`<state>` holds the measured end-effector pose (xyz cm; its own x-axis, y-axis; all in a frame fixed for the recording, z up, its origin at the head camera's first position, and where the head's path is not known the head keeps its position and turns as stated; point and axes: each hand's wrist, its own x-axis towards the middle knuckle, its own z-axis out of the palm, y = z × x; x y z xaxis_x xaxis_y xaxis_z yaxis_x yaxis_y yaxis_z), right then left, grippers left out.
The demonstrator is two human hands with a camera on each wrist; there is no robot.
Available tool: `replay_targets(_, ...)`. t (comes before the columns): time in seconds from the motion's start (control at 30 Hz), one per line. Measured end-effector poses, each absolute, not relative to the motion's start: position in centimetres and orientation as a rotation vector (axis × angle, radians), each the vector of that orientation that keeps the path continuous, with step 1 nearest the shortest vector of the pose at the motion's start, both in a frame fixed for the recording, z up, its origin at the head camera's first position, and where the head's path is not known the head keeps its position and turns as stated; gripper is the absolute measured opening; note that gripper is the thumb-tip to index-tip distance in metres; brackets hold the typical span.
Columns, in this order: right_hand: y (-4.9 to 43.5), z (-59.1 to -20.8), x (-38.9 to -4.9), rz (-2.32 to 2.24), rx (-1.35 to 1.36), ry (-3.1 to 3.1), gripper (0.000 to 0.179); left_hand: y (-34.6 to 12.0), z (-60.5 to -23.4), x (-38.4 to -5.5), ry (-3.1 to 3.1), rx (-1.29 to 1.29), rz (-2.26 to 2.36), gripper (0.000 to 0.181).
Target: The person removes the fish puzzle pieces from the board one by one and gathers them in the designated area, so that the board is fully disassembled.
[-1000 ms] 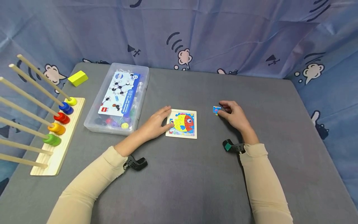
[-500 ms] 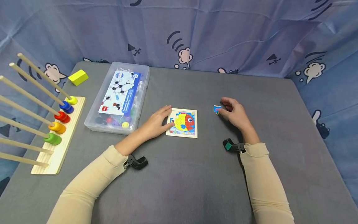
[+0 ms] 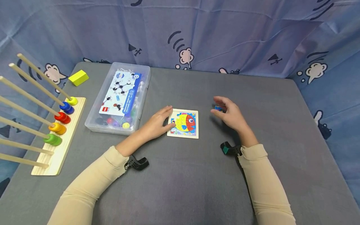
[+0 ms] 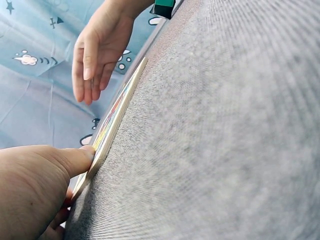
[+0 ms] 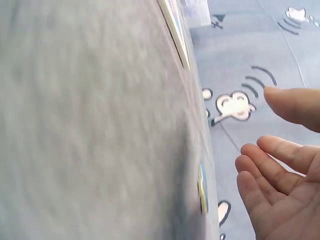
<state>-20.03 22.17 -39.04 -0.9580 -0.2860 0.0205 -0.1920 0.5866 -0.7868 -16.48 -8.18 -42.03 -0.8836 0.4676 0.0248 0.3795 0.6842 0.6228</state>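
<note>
A square wooden fish puzzle board (image 3: pixel 183 123) lies flat on the grey table (image 3: pixel 185 178). My left hand (image 3: pixel 161 122) rests at its left edge, and the thumb (image 4: pixel 75 157) presses the board's rim (image 4: pixel 117 117). A small blue puzzle piece (image 3: pixel 218 108) lies on the table to the right of the board. My right hand (image 3: pixel 229 114) hovers over it with spread fingers (image 5: pixel 280 155). In the right wrist view the piece (image 5: pixel 201 189) sits on the cloth, apart from the palm.
A clear plastic box (image 3: pixel 119 98) of coloured balls stands left of the board. A wooden stand (image 3: pixel 57 137) with long rods and coloured rings fills the far left, with a yellow block (image 3: pixel 78 78) behind it. Blue patterned cloth (image 3: pixel 225 34) walls the table.
My right hand has let the blue piece go, risen a little and shifted left over it. The left hand and the board have stayed put.
</note>
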Motion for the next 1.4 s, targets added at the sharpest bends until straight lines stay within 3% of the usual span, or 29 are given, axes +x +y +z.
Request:
replay_targets(0.83, 14.3, -38.6, -19.3, -1.177, -0.669, 2.457, 0.05, -8.3, -42.2, -16.7, 2.743, 0.712, 0.992, 0.065)
replay_targets(1.4, 13.0, -40.4, -19.8, -0.966, -0.824, 2.527, 0.037, -8.3, -42.1, -16.6, 2.76, 0.709, 0.973, 0.064)
